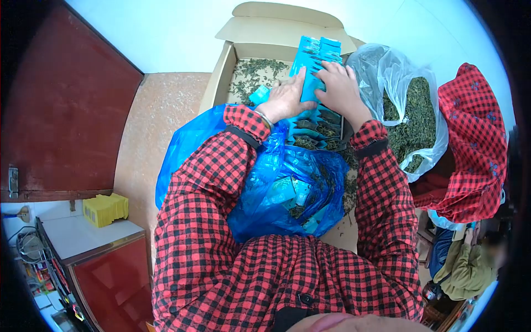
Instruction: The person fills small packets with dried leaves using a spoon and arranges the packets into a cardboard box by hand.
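Rows of blue packets (304, 62) stand in a cardboard box (222, 74), with dried leaves showing in the nearer, open-topped ones. My left hand (285, 99) lies against the left side of the rows, thumb and fingers apart. On the right side, my right hand (341, 88) rests on the packets with its fingers spread. Nothing shows gripped in either hand. A blue plastic bag (257, 193) nearer my body holds light-blue packets (281, 190) and loose leaves.
Right of the box, a clear plastic bag (381, 69) holds dried leaves (412, 119), beside a red checked cloth (475, 138). A yellow object (105, 209) sits on a white-topped cabinet (83, 235) at left. Another person (470, 265) is at the lower right.
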### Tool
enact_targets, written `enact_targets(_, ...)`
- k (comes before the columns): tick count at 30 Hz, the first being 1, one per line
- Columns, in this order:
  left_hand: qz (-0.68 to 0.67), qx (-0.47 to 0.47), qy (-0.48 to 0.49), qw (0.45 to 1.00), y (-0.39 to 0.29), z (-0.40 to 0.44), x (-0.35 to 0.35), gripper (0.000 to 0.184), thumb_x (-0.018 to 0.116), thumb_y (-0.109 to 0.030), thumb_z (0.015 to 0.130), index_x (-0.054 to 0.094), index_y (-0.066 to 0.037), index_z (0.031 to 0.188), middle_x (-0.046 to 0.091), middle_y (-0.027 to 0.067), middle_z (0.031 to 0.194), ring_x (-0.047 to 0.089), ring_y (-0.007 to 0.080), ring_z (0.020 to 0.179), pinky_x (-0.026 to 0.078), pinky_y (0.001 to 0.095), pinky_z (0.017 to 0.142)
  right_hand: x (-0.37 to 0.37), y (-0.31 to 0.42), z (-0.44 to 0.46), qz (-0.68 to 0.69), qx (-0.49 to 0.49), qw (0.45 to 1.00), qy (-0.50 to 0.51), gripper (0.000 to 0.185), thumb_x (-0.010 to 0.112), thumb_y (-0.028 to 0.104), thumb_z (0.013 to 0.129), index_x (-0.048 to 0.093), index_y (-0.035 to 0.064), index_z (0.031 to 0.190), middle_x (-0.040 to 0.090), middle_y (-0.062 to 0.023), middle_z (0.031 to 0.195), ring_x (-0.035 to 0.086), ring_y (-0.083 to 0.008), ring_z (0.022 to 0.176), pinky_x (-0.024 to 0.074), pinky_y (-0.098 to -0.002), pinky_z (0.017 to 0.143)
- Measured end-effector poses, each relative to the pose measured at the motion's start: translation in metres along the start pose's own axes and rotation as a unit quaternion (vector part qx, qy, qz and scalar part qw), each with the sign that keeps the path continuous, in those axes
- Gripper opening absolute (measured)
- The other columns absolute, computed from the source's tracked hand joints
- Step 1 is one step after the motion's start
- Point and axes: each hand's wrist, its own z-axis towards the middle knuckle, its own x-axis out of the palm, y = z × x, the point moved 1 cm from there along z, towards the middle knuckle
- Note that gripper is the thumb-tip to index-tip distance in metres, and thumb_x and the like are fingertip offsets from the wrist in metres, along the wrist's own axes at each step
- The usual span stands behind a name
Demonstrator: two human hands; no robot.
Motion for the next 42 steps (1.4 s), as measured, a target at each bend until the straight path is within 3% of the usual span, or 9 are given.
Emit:
enact_targets(3,0.037,0.072,-0.012,0.997,0.027,-0.003,-0.016,0.097,0.076,-0.052,0.075,0.033,-0.001,0.146,0.055,0.0246,0.131,0.056,0.0398,0.119,0.044,0.0499,0.099,-0.001,-0.002,0.001,-0.019,0.014,1.0,0.017,0.033,0.069,0.025,0.076,0.066,0.011,0.105,0.054,-0.0122,0.136,0.046,-0.0318,0.13,0.0303,-0.0539,0.108)
enact_targets(5,0.045,-0.036,0.142,0.988,0.046,-0.001,-0.042,0.086,0.076,-0.052,0.075,0.046,-0.001,0.138,0.057,0.0235,0.131,0.056,0.0393,0.119,0.046,0.0472,0.098,0.002,-0.003,-0.002,-0.014,0.014,1.0,0.016,0.033,0.069,0.025,0.076,0.066,0.0108,0.105,0.054,-0.0123,0.136,0.046,-0.0317,0.13,0.0302,-0.0538,0.108)
enact_targets(9,0.027,-0.164,0.239,0.957,0.059,-0.015,-0.066,0.08,0.078,-0.048,0.075,0.051,-0.001,0.133,0.059,0.0235,0.128,0.056,0.039,0.119,0.045,0.0444,0.1,0.002,-0.002,0.0,-0.001,0.01,1.0,0.009,0.032,0.069,0.024,0.076,0.065,0.0105,0.105,0.054,-0.0125,0.136,0.045,-0.0314,0.131,0.0299,-0.054,0.109)
enact_targets(14,-0.013,-0.128,0.219,0.967,0.06,-0.025,-0.051,0.073,0.079,-0.042,0.075,0.053,0.0,0.13,0.061,0.0241,0.125,0.058,0.0385,0.117,0.046,0.0421,0.099,0.003,-0.004,-0.003,0.007,0.018,1.0,0.001,0.032,0.07,0.023,0.076,0.065,0.0105,0.105,0.053,-0.0122,0.137,0.044,-0.0311,0.131,0.0291,-0.0557,0.109)
enact_targets(21,-0.276,-0.202,0.196,0.919,0.061,-0.026,-0.044,0.039,0.078,-0.023,0.078,0.066,0.001,0.106,0.07,0.0124,0.096,0.065,0.0208,0.087,0.052,0.0344,0.079,0.007,-0.005,-0.004,0.015,0.021,1.0,-0.014,0.032,0.071,0.022,0.076,0.064,0.0102,0.106,0.053,-0.0117,0.137,0.044,-0.0311,0.132,0.0288,-0.0574,0.109)
enact_targets(26,-0.308,-0.248,0.161,0.904,0.055,-0.031,-0.051,0.029,0.074,-0.014,0.077,0.067,0.001,0.101,0.067,0.0055,0.084,0.06,0.0148,0.076,0.05,0.0327,0.07,0.008,-0.008,-0.006,0.016,0.02,0.999,-0.028,0.033,0.071,0.021,0.077,0.063,0.0097,0.106,0.055,-0.0111,0.135,0.045,-0.0311,0.131,0.0288,-0.0576,0.109)
enact_targets(30,-0.233,-0.167,0.105,0.952,0.063,-0.032,-0.072,0.022,0.068,-0.011,0.081,0.068,-0.004,0.102,0.066,0.0031,0.079,0.058,0.013,0.068,0.049,0.0318,0.062,0.005,-0.006,-0.008,0.003,0.005,0.999,-0.039,0.032,0.07,0.02,0.077,0.063,0.0095,0.106,0.058,-0.0104,0.131,0.048,-0.0304,0.128,0.0291,-0.0572,0.109)
enact_targets(37,0.078,0.059,-0.085,0.992,0.008,-0.045,-0.104,0.023,0.062,-0.008,0.077,0.069,-0.006,0.099,0.068,0.0143,0.082,0.068,0.03,0.076,0.053,0.0419,0.069,-0.01,0.004,0.0,-0.073,-0.004,0.997,-0.006,0.029,0.069,0.017,0.077,0.063,0.0103,0.104,0.062,-0.0095,0.124,0.053,-0.0283,0.123,0.0296,-0.0563,0.109)
enact_targets(42,0.144,0.117,0.053,0.981,-0.057,-0.032,-0.079,0.021,0.059,-0.005,0.074,0.069,-0.008,0.092,0.068,0.012,0.09,0.065,0.0345,0.092,0.053,0.0438,0.08,-0.011,0.01,-0.001,-0.067,-0.006,0.998,-0.016,0.027,0.067,0.015,0.078,0.063,0.012,0.104,0.062,-0.0095,0.123,0.055,-0.0271,0.12,0.0297,-0.0575,0.108)
